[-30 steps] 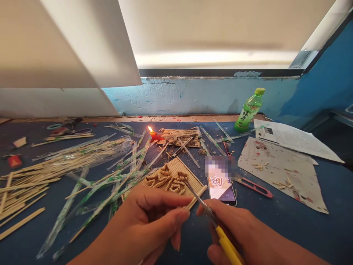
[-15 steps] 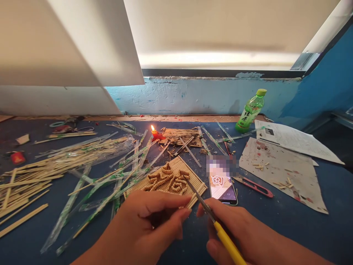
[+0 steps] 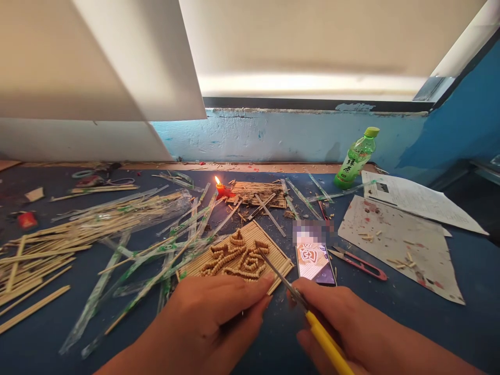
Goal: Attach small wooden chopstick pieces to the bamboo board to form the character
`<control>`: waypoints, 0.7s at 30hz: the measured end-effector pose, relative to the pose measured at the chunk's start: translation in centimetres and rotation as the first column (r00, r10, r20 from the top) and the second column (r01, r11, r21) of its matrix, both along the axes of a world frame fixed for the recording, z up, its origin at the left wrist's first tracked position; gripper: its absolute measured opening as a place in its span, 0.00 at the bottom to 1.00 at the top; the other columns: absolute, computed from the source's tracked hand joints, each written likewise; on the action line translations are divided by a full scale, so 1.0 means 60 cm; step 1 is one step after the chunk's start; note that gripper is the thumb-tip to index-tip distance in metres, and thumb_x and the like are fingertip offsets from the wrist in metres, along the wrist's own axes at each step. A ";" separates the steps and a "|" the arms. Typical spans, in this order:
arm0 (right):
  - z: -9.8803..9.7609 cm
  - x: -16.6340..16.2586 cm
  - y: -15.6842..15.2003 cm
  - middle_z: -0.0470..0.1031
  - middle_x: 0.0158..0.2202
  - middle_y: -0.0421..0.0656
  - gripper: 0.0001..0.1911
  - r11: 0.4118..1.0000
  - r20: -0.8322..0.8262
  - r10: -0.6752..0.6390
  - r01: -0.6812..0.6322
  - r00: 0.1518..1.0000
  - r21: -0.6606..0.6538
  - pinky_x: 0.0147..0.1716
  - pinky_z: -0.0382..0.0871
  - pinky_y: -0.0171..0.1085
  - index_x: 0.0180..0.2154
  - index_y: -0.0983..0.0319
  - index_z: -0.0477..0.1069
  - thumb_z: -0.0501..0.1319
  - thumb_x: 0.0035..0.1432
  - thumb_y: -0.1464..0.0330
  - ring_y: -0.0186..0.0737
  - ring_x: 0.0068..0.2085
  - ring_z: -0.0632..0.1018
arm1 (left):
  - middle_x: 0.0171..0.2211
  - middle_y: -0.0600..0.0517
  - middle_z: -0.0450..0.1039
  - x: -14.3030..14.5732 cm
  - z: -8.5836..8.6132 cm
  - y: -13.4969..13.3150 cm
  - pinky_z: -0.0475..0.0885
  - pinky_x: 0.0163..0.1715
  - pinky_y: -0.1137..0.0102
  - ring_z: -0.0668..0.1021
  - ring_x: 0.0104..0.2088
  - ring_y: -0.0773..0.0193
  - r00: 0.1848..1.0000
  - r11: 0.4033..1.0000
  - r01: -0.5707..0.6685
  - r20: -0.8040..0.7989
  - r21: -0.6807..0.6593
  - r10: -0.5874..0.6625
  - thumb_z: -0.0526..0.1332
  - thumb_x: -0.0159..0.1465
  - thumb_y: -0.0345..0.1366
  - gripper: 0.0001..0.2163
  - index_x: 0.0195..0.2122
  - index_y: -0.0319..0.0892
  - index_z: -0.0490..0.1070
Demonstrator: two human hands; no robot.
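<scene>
My left hand [image 3: 213,317] is low in the middle, thumb and fingers pinched together on something too small to make out. My right hand [image 3: 344,328] is beside it, closed round yellow-handled scissors [image 3: 308,315] whose thin blades point up and left towards the left fingertips. Just beyond both hands lies a small bamboo mat [image 3: 238,258] with a pattern of short stick pieces laid on it. A phone [image 3: 314,258] with a lit screen lies right of the mat.
A lit red candle [image 3: 221,188] burns further back beside a second mat [image 3: 258,194]. Loose bamboo sticks and plastic wrappers [image 3: 97,229] cover the left. A green bottle [image 3: 356,157], stained paper sheets [image 3: 398,239] and red snips [image 3: 359,263] are on the right.
My left fingertips have closed tighter against the scissor blades, and the stick end seen between them a second ago no longer shows. Both hands sit slightly lower in view.
</scene>
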State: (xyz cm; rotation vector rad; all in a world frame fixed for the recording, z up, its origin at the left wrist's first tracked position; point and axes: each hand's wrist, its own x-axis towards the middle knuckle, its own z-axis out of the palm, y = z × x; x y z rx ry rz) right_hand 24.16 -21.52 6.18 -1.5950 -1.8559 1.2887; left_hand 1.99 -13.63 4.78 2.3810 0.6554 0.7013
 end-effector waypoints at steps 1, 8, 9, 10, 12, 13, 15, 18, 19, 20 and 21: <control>0.003 0.000 -0.002 0.81 0.44 0.41 0.12 1.000 0.014 -0.008 0.008 1.000 0.009 0.34 0.73 0.28 0.45 0.58 0.72 0.58 0.59 0.71 0.38 0.39 0.81 | 0.25 0.57 0.79 0.000 0.001 0.001 0.72 0.25 0.79 0.78 0.23 0.71 1.000 1.000 0.005 -0.014 0.022 -0.004 0.61 0.64 0.27 0.12 0.43 0.48 0.81; 0.005 0.007 0.001 0.81 0.37 0.41 0.11 0.999 -0.003 0.029 -0.029 1.000 0.029 0.32 0.74 0.30 0.46 0.59 0.73 0.58 0.61 0.66 0.39 0.35 0.80 | 0.30 0.59 0.82 -0.002 0.006 0.004 0.75 0.30 0.80 0.82 0.27 0.70 1.000 0.992 0.022 -0.022 0.126 -0.019 0.63 0.63 0.27 0.13 0.46 0.49 0.79; 0.005 0.007 0.003 0.81 0.38 0.42 0.13 0.999 -0.012 0.031 -0.031 0.999 0.028 0.34 0.74 0.31 0.47 0.59 0.73 0.58 0.62 0.66 0.39 0.37 0.80 | 0.31 0.58 0.83 -0.002 0.005 0.004 0.75 0.31 0.80 0.83 0.28 0.70 1.000 0.990 0.023 -0.022 0.137 -0.021 0.62 0.63 0.27 0.13 0.46 0.49 0.79; 0.005 0.007 0.004 0.81 0.39 0.42 0.14 0.999 -0.021 0.033 -0.032 0.999 0.029 0.37 0.75 0.31 0.49 0.59 0.73 0.58 0.62 0.66 0.40 0.39 0.80 | 0.33 0.57 0.83 -0.002 0.003 0.004 0.76 0.31 0.80 0.83 0.29 0.69 1.000 0.990 0.024 -0.021 0.140 -0.021 0.62 0.64 0.27 0.13 0.46 0.48 0.79; 0.008 0.005 0.004 0.82 0.42 0.43 0.17 0.999 -0.045 0.027 -0.026 0.999 0.028 0.40 0.75 0.33 0.52 0.59 0.72 0.60 0.61 0.65 0.43 0.43 0.80 | 0.34 0.55 0.83 -0.001 0.002 0.003 0.77 0.32 0.79 0.83 0.29 0.68 1.000 0.991 0.020 -0.019 0.133 -0.018 0.61 0.64 0.28 0.12 0.46 0.46 0.79; 0.010 0.003 0.003 0.82 0.42 0.44 0.19 0.999 -0.054 0.017 -0.015 0.998 0.033 0.41 0.75 0.34 0.53 0.59 0.72 0.61 0.60 0.64 0.44 0.44 0.80 | 0.33 0.54 0.83 0.000 0.002 0.002 0.77 0.32 0.78 0.83 0.28 0.68 1.000 0.993 0.018 -0.023 0.120 -0.015 0.61 0.65 0.28 0.12 0.46 0.45 0.80; 0.013 -0.001 0.001 0.82 0.42 0.45 0.22 0.999 -0.065 0.000 0.002 0.998 0.046 0.41 0.76 0.35 0.54 0.59 0.71 0.64 0.58 0.63 0.46 0.44 0.80 | 0.32 0.54 0.83 0.004 0.006 0.000 0.77 0.31 0.77 0.82 0.27 0.67 0.999 0.999 0.008 -0.034 0.052 -0.007 0.61 0.64 0.28 0.12 0.45 0.46 0.80; 0.013 -0.005 -0.006 0.82 0.41 0.44 0.21 0.998 -0.054 -0.007 0.010 0.999 0.066 0.38 0.76 0.34 0.52 0.58 0.72 0.65 0.56 0.63 0.45 0.41 0.81 | 0.26 0.55 0.81 0.013 0.014 -0.002 0.73 0.22 0.79 0.79 0.21 0.69 0.998 0.974 -0.046 -0.048 -0.223 0.036 0.60 0.66 0.30 0.09 0.40 0.46 0.81; 0.012 -0.005 -0.008 0.82 0.41 0.44 0.20 0.997 -0.038 -0.015 0.017 0.999 0.075 0.38 0.76 0.34 0.51 0.58 0.73 0.65 0.56 0.64 0.44 0.40 0.81 | 0.24 0.55 0.80 0.016 0.017 -0.002 0.70 0.17 0.79 0.76 0.18 0.70 0.997 0.939 -0.068 -0.041 -0.338 0.058 0.59 0.66 0.32 0.09 0.37 0.44 0.81; 0.010 -0.004 -0.010 0.82 0.40 0.44 0.17 0.996 -0.019 -0.029 0.031 0.999 0.088 0.37 0.75 0.34 0.49 0.58 0.73 0.64 0.57 0.64 0.43 0.38 0.80 | 0.23 0.55 0.79 0.018 0.020 -0.003 0.68 0.15 0.80 0.74 0.16 0.71 0.996 0.897 -0.083 -0.023 -0.433 0.081 0.59 0.67 0.33 0.10 0.35 0.43 0.81; 0.007 -0.002 -0.012 0.82 0.39 0.43 0.14 0.994 0.005 -0.045 0.044 0.999 0.100 0.36 0.75 0.34 0.47 0.58 0.73 0.63 0.58 0.65 0.42 0.37 0.80 | 0.22 0.54 0.79 0.020 0.022 -0.003 0.67 0.14 0.80 0.73 0.16 0.71 0.995 0.861 -0.087 -0.004 -0.501 0.099 0.59 0.67 0.34 0.10 0.32 0.42 0.80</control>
